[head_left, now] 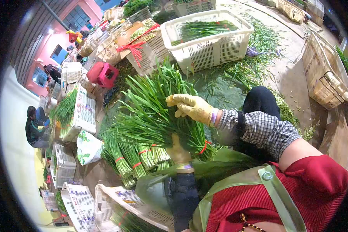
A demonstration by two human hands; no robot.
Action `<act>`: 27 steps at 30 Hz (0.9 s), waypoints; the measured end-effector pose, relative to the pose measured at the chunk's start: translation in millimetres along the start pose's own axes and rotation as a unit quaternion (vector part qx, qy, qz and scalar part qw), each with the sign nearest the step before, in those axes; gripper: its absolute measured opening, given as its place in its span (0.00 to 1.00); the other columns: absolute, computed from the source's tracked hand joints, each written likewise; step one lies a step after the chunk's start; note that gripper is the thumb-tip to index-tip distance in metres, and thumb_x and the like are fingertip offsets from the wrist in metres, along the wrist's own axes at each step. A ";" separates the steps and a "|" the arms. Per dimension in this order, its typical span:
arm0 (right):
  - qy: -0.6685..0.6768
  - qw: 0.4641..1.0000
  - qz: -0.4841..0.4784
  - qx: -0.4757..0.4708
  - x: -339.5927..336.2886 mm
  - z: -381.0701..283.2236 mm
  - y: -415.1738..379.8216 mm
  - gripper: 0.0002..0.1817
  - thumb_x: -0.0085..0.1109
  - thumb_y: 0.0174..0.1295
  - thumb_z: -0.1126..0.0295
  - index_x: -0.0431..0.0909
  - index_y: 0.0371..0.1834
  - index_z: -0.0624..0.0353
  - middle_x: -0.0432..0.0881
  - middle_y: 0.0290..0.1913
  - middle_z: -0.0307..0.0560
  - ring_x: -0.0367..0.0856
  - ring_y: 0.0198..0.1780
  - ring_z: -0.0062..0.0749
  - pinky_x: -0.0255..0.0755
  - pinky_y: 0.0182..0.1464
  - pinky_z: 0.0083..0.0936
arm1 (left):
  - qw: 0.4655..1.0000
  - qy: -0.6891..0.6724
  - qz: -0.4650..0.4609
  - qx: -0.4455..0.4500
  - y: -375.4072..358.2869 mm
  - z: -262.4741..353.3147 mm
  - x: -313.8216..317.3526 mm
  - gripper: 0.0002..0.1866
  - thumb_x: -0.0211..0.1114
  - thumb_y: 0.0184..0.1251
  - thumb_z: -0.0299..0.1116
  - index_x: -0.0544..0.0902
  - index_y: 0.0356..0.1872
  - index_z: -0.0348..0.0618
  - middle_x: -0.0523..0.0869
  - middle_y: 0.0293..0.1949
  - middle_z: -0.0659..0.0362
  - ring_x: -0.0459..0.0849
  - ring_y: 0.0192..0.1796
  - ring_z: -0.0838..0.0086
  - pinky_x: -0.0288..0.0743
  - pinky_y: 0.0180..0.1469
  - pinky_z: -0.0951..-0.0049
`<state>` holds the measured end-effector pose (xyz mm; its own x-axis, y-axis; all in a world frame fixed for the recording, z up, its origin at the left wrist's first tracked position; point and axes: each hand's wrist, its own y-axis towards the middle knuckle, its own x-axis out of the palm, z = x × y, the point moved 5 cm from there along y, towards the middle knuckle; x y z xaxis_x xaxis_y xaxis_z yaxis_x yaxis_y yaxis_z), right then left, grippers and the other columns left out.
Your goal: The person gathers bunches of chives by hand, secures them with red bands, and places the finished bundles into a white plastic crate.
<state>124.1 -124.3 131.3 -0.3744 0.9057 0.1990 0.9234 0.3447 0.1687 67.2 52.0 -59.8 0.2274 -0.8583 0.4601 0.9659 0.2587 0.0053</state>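
Note:
My right hand (193,108), in a yellowish glove below a checked sleeve, is over the leafy green stalks (154,104), its fingers loosely bent and thumb apart. Lower down, my left hand (178,152), also gloved and slightly blurred, is wrapped round the stalks from below, its fingertips hidden by leaves. A bundle with a red tie (205,147) lies just right of it. Several more tied bundles (121,164) with pale stem ends lie to the left.
A white crate (208,54) holding long greens stands ahead. Loose trimmings (259,65) cover the floor beside it. Another crate (324,73) is at right, and a crate (137,201) at the bottom. Red stool (103,74); a seated person (36,127) at far left.

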 end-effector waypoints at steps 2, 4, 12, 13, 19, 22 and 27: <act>-0.009 1.000 0.001 0.003 1.6 0.3 -0.5 0.22 0.49 0.67 0.78 0.70 0.65 0.61 0.79 0.56 0.43 0.79 0.46 0.22 0.76 0.54 0.23 | 0.998 0.057 -0.014 0.019 -0.4 -3.0 -3.2 0.24 0.62 0.71 0.38 0.73 0.59 0.29 0.78 0.59 0.52 0.76 0.55 0.66 0.69 0.61 0.65; -0.092 0.991 0.025 -0.094 3.2 3.1 2.5 0.19 0.59 0.63 0.74 0.75 0.59 0.61 0.82 0.54 0.46 0.81 0.46 0.27 0.76 0.53 0.24 | 0.968 0.239 -0.004 0.074 -16.1 39.7 31.0 0.24 0.63 0.70 0.37 0.73 0.60 0.29 0.78 0.59 0.51 0.76 0.55 0.65 0.69 0.61 0.65; -0.480 0.857 0.069 -0.174 15.9 -13.6 0.5 0.22 0.67 0.54 0.49 0.84 0.39 0.58 0.82 0.39 0.53 0.82 0.40 0.47 0.76 0.46 0.39 | 0.907 0.376 0.005 0.192 -23.1 53.8 48.3 0.25 0.64 0.68 0.38 0.73 0.60 0.31 0.79 0.58 0.51 0.78 0.53 0.66 0.72 0.57 0.65; -0.482 0.859 0.068 -0.159 12.3 -9.7 3.8 0.21 0.66 0.54 0.50 0.85 0.38 0.57 0.82 0.37 0.54 0.82 0.41 0.47 0.76 0.46 0.39 | 0.813 0.513 -0.013 0.274 -25.8 53.8 50.8 0.25 0.64 0.68 0.38 0.74 0.60 0.31 0.79 0.57 0.52 0.78 0.53 0.66 0.73 0.56 0.65; -0.407 0.908 0.080 -0.058 -7.5 -1.3 12.2 0.20 0.66 0.55 0.51 0.85 0.36 0.59 0.83 0.34 0.56 0.82 0.40 0.52 0.76 0.43 0.38 | 0.998 0.048 0.026 -0.006 -25.2 46.2 56.3 0.26 0.66 0.66 0.40 0.75 0.59 0.32 0.80 0.57 0.52 0.79 0.52 0.65 0.70 0.58 0.64; -0.148 0.983 0.107 0.010 -22.1 -10.6 13.8 0.15 0.64 0.63 0.59 0.85 0.36 0.62 0.86 0.37 0.43 0.81 0.37 0.23 0.74 0.42 0.23 | 0.989 0.136 0.045 0.021 -20.2 41.7 44.8 0.27 0.66 0.66 0.41 0.74 0.60 0.33 0.80 0.57 0.53 0.79 0.52 0.64 0.69 0.60 0.64; -0.036 0.945 0.248 -0.208 -89.0 -74.0 20.3 0.14 0.58 0.66 0.70 0.81 0.53 0.62 0.85 0.37 0.38 0.76 0.35 0.16 0.73 0.41 0.16 | 0.850 0.485 -0.047 0.201 -22.4 31.2 24.5 0.29 0.69 0.61 0.33 0.73 0.62 0.35 0.79 0.59 0.51 0.78 0.56 0.63 0.67 0.62 0.65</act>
<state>169.9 -216.2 188.5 0.1174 0.9500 0.2893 0.8650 -0.2409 0.4402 47.2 39.1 -21.0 0.3354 -0.7947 -0.5059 0.9092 0.1325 0.3947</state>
